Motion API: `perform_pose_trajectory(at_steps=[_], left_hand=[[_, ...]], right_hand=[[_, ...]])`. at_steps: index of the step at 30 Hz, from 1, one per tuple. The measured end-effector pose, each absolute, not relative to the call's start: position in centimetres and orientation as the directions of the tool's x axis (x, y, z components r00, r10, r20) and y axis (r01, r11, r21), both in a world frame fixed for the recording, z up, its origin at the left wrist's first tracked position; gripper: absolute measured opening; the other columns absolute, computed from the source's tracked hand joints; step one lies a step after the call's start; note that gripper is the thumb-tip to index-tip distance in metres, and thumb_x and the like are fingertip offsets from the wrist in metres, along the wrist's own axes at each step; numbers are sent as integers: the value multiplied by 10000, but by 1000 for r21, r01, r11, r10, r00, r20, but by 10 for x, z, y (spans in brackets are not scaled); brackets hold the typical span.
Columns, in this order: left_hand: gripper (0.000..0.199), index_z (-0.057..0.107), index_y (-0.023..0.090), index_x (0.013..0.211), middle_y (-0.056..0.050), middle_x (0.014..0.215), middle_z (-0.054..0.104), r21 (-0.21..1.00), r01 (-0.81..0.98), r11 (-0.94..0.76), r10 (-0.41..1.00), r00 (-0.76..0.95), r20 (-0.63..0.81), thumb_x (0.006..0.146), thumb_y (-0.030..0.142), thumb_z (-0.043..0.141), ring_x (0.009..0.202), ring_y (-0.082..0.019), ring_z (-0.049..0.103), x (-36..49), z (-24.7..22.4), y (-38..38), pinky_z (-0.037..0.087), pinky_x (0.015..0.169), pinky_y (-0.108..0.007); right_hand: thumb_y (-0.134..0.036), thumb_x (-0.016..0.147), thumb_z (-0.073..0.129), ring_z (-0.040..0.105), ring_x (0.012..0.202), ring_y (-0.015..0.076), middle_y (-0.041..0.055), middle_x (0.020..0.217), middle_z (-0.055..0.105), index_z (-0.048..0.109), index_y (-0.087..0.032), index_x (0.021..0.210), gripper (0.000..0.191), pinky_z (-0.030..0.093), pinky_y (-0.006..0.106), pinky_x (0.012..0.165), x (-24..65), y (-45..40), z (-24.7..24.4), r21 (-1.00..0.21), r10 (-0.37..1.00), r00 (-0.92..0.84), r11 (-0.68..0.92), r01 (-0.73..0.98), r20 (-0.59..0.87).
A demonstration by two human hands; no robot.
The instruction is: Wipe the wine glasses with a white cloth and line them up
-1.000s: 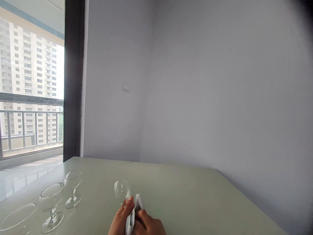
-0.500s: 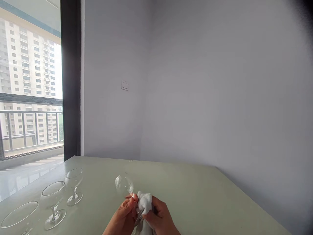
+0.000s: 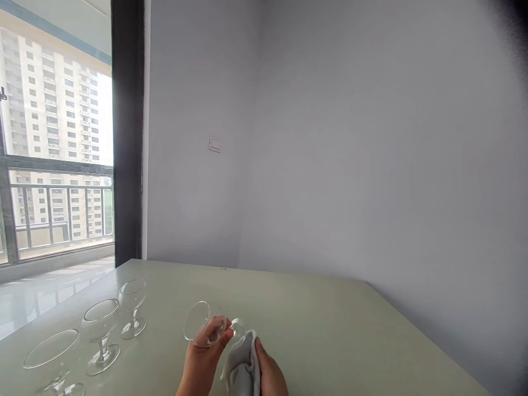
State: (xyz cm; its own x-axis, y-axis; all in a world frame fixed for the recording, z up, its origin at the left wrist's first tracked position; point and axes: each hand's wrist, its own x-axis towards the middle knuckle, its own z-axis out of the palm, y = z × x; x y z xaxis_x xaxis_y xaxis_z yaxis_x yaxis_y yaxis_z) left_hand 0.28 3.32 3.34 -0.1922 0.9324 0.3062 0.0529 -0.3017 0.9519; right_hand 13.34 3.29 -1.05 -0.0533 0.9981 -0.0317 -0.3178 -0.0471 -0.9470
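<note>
My left hand (image 3: 209, 344) is closed round a clear stemmed glass (image 3: 197, 320), which lies tipped on its side above the table. The bowl's rim faces left and the foot points right, toward the cloth. A white-grey cloth (image 3: 243, 360) hangs in folds from my right hand (image 3: 270, 371), whose thumb presses on its edge. The cloth is just below and right of the glass's foot; whether they touch I cannot tell. Three more stemmed glasses stand upright in a row at the left: a near one (image 3: 51, 357), a middle one (image 3: 101, 330) and a far one (image 3: 133, 305).
The pale green table (image 3: 330, 324) stretches to a grey wall (image 3: 330, 165) carrying a light switch (image 3: 214, 143). On the left, beyond a dark frame (image 3: 128, 132), are a balcony railing (image 3: 68, 212) and a tall building.
The held glass has tilted so its rim now faces left. My right hand and the cloth have drawn away from the stem and dropped slightly. The view has shifted a little left.
</note>
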Motion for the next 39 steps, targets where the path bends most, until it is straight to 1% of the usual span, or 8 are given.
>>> perform_pose_trajectory(at_steps=[7, 14, 18, 21, 26, 30, 35, 39], left_hand=[[280, 667, 219, 707, 18, 651, 620, 910, 264, -321, 909, -183, 374, 712, 488, 593, 610, -147, 582, 13, 15, 30, 467, 576, -198], [236, 681, 242, 772, -22, 770, 686, 840, 388, -379, 853, -205, 480, 715, 451, 585, 646, -171, 623, 2, 4, 38, 482, 503, -205], [274, 645, 233, 737, -18, 739, 672, 831, 443, -336, 815, -305, 492, 707, 499, 583, 673, -181, 610, -11, 16, 42, 478, 596, -232], [336, 643, 235, 768, -31, 783, 692, 890, 389, -238, 850, -360, 385, 674, 555, 597, 722, -211, 615, -15, 23, 43, 474, 639, -265], [328, 681, 251, 769, -36, 827, 705, 919, 335, -210, 913, -268, 307, 624, 542, 637, 740, -236, 613, 3, 11, 38, 463, 657, -287], [234, 659, 267, 734, -13, 753, 671, 912, 316, -263, 919, -206, 337, 674, 483, 590, 670, -206, 587, 21, 1, 32, 425, 578, -260], [340, 522, 260, 977, 1, 819, 624, 870, 388, -303, 904, -172, 391, 697, 448, 563, 653, -177, 535, 22, -8, 38, 427, 660, -281], [218, 575, 241, 884, -31, 931, 629, 724, 622, -298, 948, 107, 298, 674, 298, 558, 836, -202, 557, 21, -23, 47, 408, 773, -299]], right_hand=[[-614, 639, 646, 528, 653, 171, 4, 623, 603, 667, -152, 771, 481, 408, 260, 622, 126, 39, -11, -949, 993, 4, 118, -293, 122], [-648, 590, 641, 407, 513, 112, -37, 542, 479, 611, -143, 688, 515, 344, 242, 537, 126, 44, -28, -964, 972, -233, -87, -253, -26], [-531, 706, 555, 493, 570, 155, 18, 639, 562, 654, -148, 743, 398, 379, 274, 576, 129, 45, -34, -959, 977, -215, 54, 278, -7], [-411, 759, 516, 569, 673, 218, 111, 932, 587, 663, -176, 914, 318, 414, 330, 619, 139, 40, -18, -664, 950, -151, 299, 685, 272], [-204, 707, 580, 572, 707, 175, 30, 824, 555, 646, -232, 929, 233, 429, 257, 642, 144, 35, 10, -650, 878, -187, 455, 608, 441], [-148, 686, 547, 526, 586, 146, 14, 689, 580, 643, -199, 716, 113, 346, 225, 522, 136, 35, 4, -638, 885, -215, 449, 625, 412], [-278, 803, 506, 605, 663, 172, 32, 725, 673, 646, -191, 776, 167, 391, 232, 589, 157, 50, 12, -637, 937, -69, 286, 715, 342], [-281, 861, 439, 645, 818, 206, 88, 862, 705, 638, -160, 867, 234, 412, 258, 703, 209, 91, 22, -590, 946, 139, 64, 805, 292]])
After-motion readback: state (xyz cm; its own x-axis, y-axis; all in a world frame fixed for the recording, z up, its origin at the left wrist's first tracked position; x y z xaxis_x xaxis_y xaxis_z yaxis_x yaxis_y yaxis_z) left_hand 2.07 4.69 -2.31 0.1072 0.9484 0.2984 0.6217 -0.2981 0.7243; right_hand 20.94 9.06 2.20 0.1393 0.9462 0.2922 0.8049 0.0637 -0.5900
